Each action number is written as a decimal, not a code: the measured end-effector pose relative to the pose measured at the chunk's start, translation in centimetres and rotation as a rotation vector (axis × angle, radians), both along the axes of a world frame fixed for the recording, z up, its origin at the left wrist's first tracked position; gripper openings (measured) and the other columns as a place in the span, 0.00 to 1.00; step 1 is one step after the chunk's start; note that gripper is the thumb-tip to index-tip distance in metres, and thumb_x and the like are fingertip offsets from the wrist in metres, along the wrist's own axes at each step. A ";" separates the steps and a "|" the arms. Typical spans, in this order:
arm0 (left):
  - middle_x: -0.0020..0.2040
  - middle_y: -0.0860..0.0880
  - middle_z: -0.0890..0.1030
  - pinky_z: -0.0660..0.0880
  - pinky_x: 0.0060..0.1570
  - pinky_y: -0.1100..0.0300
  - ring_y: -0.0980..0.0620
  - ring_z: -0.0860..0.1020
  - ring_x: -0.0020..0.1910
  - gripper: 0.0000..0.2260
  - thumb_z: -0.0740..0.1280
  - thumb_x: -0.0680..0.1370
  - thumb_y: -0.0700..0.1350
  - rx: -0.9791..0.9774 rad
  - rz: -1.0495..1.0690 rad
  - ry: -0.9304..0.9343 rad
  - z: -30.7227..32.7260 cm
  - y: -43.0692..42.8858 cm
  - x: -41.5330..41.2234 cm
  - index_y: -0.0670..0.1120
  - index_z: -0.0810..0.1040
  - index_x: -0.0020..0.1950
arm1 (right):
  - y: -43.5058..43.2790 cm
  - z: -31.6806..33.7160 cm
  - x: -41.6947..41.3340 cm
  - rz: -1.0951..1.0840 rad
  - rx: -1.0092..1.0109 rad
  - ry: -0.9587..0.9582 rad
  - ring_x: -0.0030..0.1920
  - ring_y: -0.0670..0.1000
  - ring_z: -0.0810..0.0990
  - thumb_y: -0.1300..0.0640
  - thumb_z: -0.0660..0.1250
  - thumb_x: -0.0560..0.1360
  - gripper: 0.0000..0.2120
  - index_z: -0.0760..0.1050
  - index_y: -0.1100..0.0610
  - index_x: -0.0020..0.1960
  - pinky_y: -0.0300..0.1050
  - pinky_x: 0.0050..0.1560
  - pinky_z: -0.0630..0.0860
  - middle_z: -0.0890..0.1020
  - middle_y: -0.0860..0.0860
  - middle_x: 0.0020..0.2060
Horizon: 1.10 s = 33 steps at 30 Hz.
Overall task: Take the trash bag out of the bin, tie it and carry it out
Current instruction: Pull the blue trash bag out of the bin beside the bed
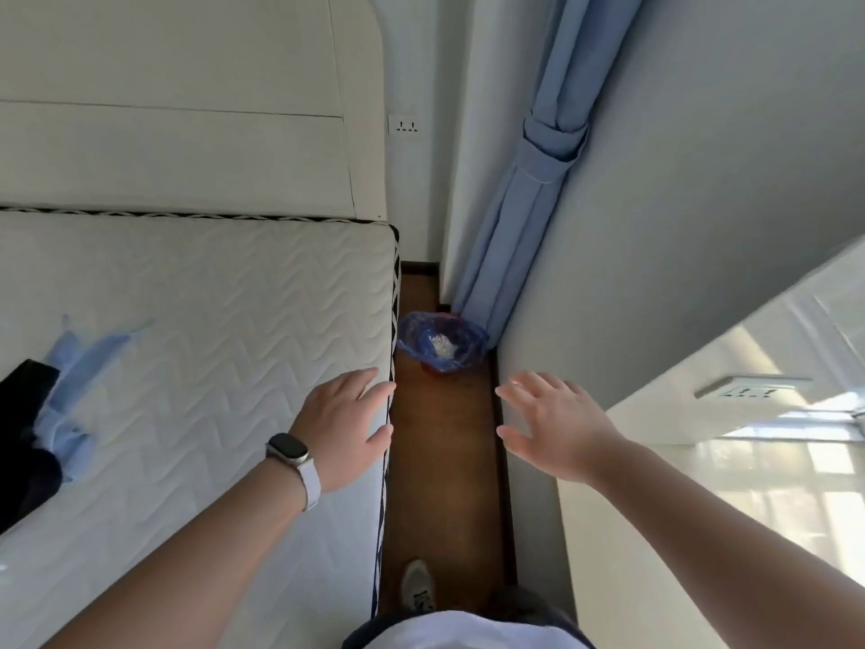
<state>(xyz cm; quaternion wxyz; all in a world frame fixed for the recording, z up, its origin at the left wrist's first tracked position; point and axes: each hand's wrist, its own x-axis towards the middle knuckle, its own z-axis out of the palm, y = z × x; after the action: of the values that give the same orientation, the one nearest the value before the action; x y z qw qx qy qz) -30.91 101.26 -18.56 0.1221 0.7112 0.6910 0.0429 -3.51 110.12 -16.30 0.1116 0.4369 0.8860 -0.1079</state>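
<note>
Ahead, the bin point(440, 346) with its blue bag point(461, 351) is standing on the floor at the far end of the gap, by the bed's point(210, 320) corner. Both hands, left point(344, 428) and right point(557, 428), are reaching forward spread wide and empty, well short of it. Judging by this, the approach is underway; next calls for stepping closer and gripping the bag's rim.

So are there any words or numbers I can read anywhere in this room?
None can be read.
Watch: screen is dark, no digits.
Wall socket: only plug holes, no writing.
Second socket: only plug holes.
Shoe: dark marks, too blurred to read.
</note>
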 end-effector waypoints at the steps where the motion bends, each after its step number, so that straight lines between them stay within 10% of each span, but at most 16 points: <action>1: 0.72 0.46 0.69 0.65 0.66 0.49 0.45 0.66 0.71 0.24 0.60 0.75 0.53 -0.003 -0.008 0.003 0.0 1.2 -0.1 0.50 0.68 0.70 | 0.9 -0.5 -0.4 -0.004 -0.014 -0.003 0.71 0.53 0.65 0.38 0.53 0.77 0.27 0.61 0.48 0.73 0.52 0.70 0.64 0.66 0.49 0.72; 33: 0.71 0.45 0.69 0.68 0.66 0.48 0.45 0.66 0.70 0.22 0.60 0.76 0.52 -0.231 -0.079 -0.029 -12.8 36.7 -5.9 0.48 0.67 0.70 | 34.2 -15.8 -8.0 -0.135 -0.135 0.031 0.59 0.56 0.74 0.44 0.59 0.76 0.24 0.69 0.55 0.67 0.52 0.54 0.73 0.76 0.53 0.59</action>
<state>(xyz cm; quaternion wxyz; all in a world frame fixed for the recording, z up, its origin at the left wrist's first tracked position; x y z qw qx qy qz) -36.81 137.97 -31.40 0.2149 0.7183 0.6610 -0.0317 -11.52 144.28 -32.06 0.1197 0.4852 0.8469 -0.1814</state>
